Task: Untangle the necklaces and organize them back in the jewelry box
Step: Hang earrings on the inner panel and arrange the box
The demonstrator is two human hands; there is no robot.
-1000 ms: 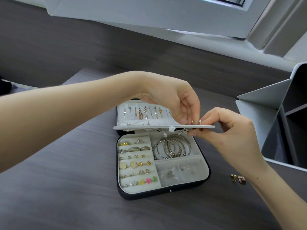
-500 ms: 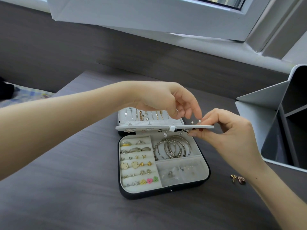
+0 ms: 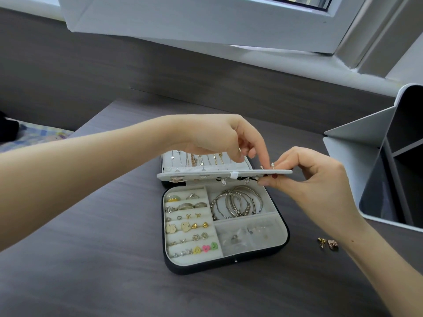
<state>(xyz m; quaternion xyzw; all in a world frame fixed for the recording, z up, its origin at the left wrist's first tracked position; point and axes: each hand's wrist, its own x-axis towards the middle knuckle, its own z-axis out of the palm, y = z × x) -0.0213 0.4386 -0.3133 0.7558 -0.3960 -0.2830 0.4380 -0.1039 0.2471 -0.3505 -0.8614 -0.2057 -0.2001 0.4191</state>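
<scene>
The jewelry box (image 3: 169, 259) lies open on the table (image 3: 91, 271), necklaces (image 3: 194, 160) hanging in its far lid. The right hand (image 3: 315, 179) pinches the right end of the grey flap (image 3: 206, 175), holding it level. The left hand (image 3: 219, 136) curls above it, index fingertip beside a stud (image 3: 272, 165); whether it grips anything is unclear

In the lid of the jewelry box (image 3: 201, 269) the necklaces (image 3: 194, 159) show only as short lengths: the left hand (image 3: 219, 136) covers those toward the right, and the earring panel (image 3: 206, 174), seen edge-on across the box's middle, hides their lower ends and its own faces. Whether that hand's fingertips (image 3: 264, 160) pinch anything cannot be told, and the clear bits (image 3: 247, 234) in the box's near right compartment are a blur. Right of the box, two trinkets (image 3: 328, 243) are too small to identify and the grey organizer (image 3: 389, 170) is cut off at the view's edge.
</scene>
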